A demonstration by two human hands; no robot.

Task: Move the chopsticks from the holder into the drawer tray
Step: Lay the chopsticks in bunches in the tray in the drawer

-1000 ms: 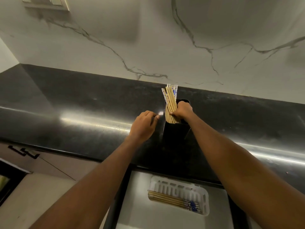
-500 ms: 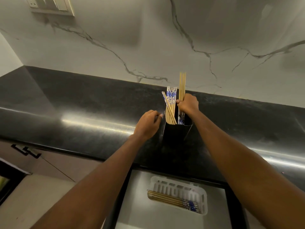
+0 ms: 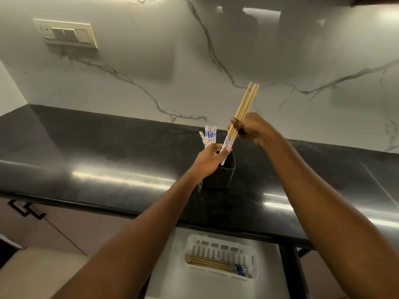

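Our right hand (image 3: 248, 128) is wrapped tight round a tilted bundle of chopsticks (image 3: 246, 104), held just over the holder (image 3: 220, 175); our left hand (image 3: 210, 158) grips its rim. A few more lie in the drawer tray (image 3: 253, 253) below.

Left hand (image 3: 210, 158), right hand (image 3: 250, 128): two. One holder (image 3: 218, 178). One tray (image 3: 190, 244). Held chopsticks (image 3: 246, 102): about four. Chopsticks in holder (image 3: 210, 134): about five. Chopsticks in tray (image 3: 207, 261): about four.

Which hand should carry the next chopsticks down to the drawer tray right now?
Right. The right hand grips a bundle of chopsticks raised over the holder; the left hand is down at the holder's rim. The tray lies below.
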